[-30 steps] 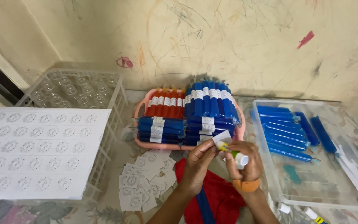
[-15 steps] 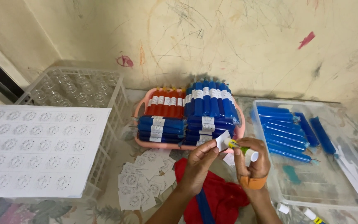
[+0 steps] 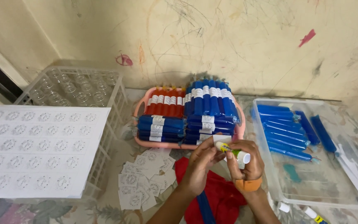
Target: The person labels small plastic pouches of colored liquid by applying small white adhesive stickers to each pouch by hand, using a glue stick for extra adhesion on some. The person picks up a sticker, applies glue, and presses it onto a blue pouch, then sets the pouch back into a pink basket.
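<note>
Scribbled wall behind bench | left hand pinches small white label | right hand grips glue stick, touching it | gluing step; pressing onto blue tube likely follows, rightward.

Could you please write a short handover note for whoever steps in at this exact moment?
Left hand pinches a small white label; right hand holds a glue stick against it.
Labelled blue and orange tubes fill the pink basket. Unlabelled blue tubes lie in the clear tray.
Cut labels lie loose on the table; an uncut sheet rests on the crate.
Left: the tray's tubes.
</note>
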